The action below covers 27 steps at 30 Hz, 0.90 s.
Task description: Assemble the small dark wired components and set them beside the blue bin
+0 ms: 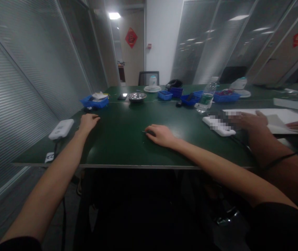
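My left hand [88, 122] rests over the left part of the green table [117, 139], its fingers loosely bent and slightly apart, with nothing visible in them. To its left lies a white power strip [62, 129]. Nearer the middle, my right hand [160, 135] is closed low over the tabletop. From its fingertips a thin, light, metal-looking tip [144, 131] sticks out to the left. A dark patch shows between thumb and fingers; whether it is a handle or a shadow I cannot tell.
Behind my hands are a blue tray [95, 101], a phone [123, 96], a metal bowl [137, 97], a small blue basket [165, 95] and a water bottle [206, 97]. A co-worker's hand [250, 120] is at the right, by another white power strip [218, 126] and paper [290, 116].
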Tool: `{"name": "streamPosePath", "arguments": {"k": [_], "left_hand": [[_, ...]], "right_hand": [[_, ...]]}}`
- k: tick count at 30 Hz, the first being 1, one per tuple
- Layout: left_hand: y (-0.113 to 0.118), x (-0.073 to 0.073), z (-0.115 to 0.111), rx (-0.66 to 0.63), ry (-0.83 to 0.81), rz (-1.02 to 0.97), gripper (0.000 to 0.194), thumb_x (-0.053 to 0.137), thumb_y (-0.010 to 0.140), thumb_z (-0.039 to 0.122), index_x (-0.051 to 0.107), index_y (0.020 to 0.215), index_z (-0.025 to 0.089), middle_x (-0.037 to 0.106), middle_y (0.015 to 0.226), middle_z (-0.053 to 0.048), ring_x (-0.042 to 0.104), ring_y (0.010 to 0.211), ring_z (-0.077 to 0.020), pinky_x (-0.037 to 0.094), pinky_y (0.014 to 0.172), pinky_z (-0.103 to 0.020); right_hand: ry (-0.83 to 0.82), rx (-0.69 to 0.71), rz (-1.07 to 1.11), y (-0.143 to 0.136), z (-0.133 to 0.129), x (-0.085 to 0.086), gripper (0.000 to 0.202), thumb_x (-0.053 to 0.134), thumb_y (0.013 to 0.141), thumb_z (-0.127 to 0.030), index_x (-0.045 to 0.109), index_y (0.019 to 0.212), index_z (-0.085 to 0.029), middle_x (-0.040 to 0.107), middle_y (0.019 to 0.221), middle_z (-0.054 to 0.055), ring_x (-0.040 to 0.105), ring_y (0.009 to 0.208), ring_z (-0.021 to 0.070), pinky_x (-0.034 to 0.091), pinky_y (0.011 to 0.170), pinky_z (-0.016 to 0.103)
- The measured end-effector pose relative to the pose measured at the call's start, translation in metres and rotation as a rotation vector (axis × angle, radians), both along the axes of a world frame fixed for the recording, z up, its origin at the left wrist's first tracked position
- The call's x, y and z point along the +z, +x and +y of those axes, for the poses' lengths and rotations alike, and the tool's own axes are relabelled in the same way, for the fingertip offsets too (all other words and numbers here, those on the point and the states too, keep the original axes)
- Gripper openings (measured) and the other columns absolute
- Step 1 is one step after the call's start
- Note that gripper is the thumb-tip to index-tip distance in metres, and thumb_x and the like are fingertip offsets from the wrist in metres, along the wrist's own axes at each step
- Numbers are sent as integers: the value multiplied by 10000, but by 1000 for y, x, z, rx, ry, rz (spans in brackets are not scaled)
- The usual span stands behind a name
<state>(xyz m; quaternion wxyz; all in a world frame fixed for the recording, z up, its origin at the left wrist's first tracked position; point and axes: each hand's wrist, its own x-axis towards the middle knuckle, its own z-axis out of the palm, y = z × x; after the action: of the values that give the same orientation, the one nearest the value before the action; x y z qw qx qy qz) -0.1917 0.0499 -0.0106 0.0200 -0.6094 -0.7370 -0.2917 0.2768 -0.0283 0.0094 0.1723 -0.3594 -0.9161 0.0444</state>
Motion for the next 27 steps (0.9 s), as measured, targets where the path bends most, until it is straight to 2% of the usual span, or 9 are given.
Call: {"name": "streamPosePath", "arguments": {"k": [3,6,9,12,15,20,27], "left_hand": [[-6,2,0,63,24,-69,352,700,853,290,846,1151,173,804,1142,-125,709,1178,-387,489,1128,-479],[-18,-1,4,60,68,-184,468,627,793,183,823,1218,161,801,1169,-114,730,1142,-345,510,1112,-451],[-30,-6,7,-55,75,-297,669,603,677,112,772,1323,150,772,1276,-100,721,1182,-317,515,1117,-415],[-35,-10,8,-224,39,-388,764,648,646,143,717,1407,162,720,1386,-103,665,1294,-323,490,1152,-418],[-33,-11,6,-306,-7,-448,711,716,672,216,731,1381,164,716,1391,-117,637,1337,-330,437,1201,-446],[-29,-8,2,-284,-34,-403,581,740,730,295,785,1292,155,733,1360,-117,631,1348,-335,377,1246,-439],[-27,-5,-1,-299,-37,-418,577,722,717,213,783,1288,158,733,1359,-115,633,1350,-327,394,1235,-446]], "right_hand": [[3,-2,5,0,1,-1,299,567,1060,-351,687,1301,-221,737,1229,85,710,1030,230,511,854,318],[3,3,7,1,2,-2,299,567,1059,-351,686,1301,-222,738,1224,82,711,1014,227,507,838,316],[9,-1,3,1,2,-3,299,565,1060,-354,685,1300,-223,739,1218,83,710,1015,232,502,835,320],[10,-3,-1,0,2,-3,297,562,1061,-358,684,1296,-223,739,1219,81,708,1028,238,499,839,324],[3,-6,-5,1,2,-2,299,561,1063,-361,682,1300,-224,736,1230,81,707,1023,234,498,836,320],[-17,-10,-5,1,-2,2,313,560,1065,-368,684,1310,-219,735,1231,87,708,1012,229,506,836,316],[-18,-13,-18,0,-2,4,310,561,1066,-363,682,1309,-214,736,1250,92,708,1047,235,515,871,328]]}}
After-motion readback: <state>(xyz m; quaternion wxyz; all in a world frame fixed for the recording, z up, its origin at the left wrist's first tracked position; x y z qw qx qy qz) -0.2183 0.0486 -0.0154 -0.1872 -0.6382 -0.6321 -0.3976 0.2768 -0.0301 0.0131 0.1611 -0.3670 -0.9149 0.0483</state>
